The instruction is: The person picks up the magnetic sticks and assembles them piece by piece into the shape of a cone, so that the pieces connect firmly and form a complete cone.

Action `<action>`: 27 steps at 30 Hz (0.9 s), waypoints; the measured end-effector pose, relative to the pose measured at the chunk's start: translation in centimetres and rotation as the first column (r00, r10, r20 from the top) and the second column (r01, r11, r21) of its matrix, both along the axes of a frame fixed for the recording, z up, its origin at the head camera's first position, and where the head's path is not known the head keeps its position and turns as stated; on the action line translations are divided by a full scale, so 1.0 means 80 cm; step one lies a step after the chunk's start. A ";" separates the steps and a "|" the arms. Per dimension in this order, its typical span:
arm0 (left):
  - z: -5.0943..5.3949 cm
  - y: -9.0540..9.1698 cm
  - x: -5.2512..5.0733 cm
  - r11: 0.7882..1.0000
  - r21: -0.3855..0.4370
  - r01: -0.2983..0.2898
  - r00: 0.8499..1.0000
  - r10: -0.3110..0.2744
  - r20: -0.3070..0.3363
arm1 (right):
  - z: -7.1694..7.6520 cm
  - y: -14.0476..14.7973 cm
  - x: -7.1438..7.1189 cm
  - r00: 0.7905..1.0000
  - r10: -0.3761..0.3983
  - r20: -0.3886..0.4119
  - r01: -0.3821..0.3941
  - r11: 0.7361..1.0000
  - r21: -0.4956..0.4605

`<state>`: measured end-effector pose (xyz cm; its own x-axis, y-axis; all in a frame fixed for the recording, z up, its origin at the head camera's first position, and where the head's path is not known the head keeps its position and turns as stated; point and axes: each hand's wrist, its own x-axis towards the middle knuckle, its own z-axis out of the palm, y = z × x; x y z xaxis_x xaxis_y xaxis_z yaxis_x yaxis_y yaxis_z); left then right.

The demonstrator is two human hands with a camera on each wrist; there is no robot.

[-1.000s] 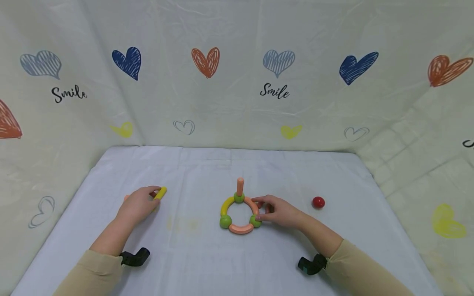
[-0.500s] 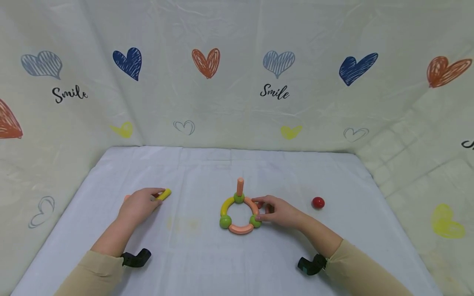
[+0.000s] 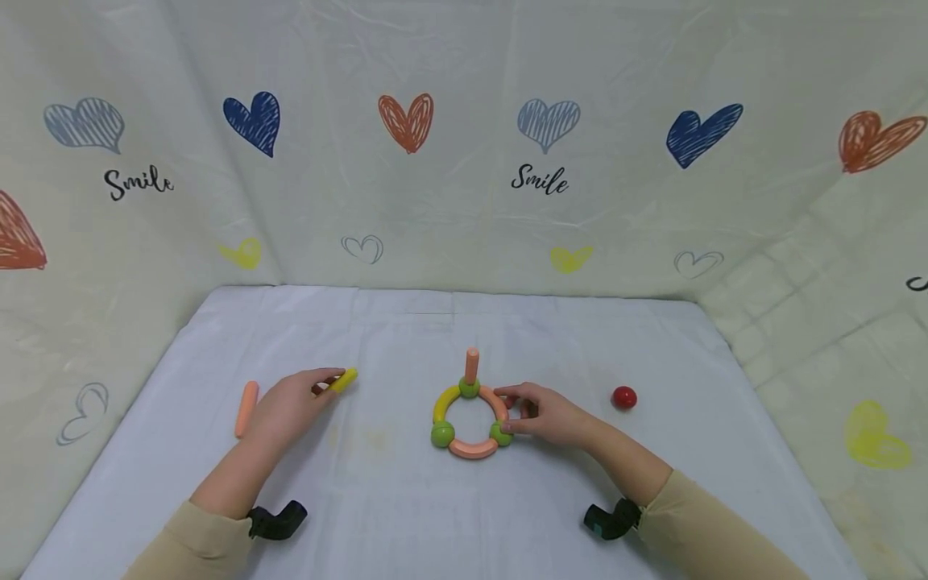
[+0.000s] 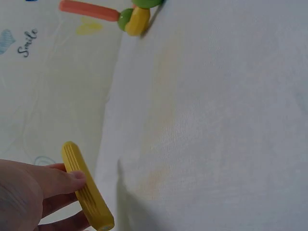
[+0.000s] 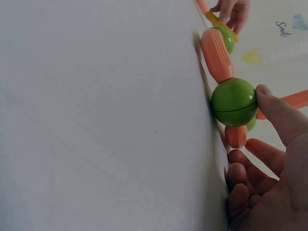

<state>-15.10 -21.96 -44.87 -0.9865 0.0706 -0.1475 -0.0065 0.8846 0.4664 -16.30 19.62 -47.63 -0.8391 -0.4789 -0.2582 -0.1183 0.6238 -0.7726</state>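
My left hand (image 3: 290, 407) pinches a ribbed yellow rod (image 4: 86, 185) between thumb and fingers, slightly above the table. Near the middle of the table lies a ring of curved rods joined by green balls (image 3: 443, 434). Its left curved rod (image 3: 445, 402) is yellow; the right and bottom (image 3: 473, 449) ones are orange. A straight orange rod (image 3: 472, 366) stands up from the far ball. My right hand (image 3: 547, 415) holds the ring's right side, thumb on the right green ball (image 5: 234, 102) and index finger at the orange curved rod beside it.
A loose orange rod (image 3: 246, 409) lies left of my left hand. Over on the right, a red ball (image 3: 624, 397) rests on the white tablecloth (image 3: 406, 515). A heart-printed curtain (image 3: 464, 201) rises behind the table.
My left hand has shifted right with the yellow rod, uncovering the orange rod on the left. The right hand and the ring stay in place.
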 end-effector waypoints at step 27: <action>0.009 0.097 0.013 0.956 0.274 0.107 0.994 -0.095 -0.057 | -0.001 -0.001 0.004 1.000 -0.011 0.004 0.011 1.000 -0.004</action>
<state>-14.08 -14.20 -44.18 -0.9772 0.2018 -0.0665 0.1010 0.7163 0.6905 -15.97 19.55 -47.69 -0.8432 -0.4709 -0.2594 -0.1088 0.6219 -0.7755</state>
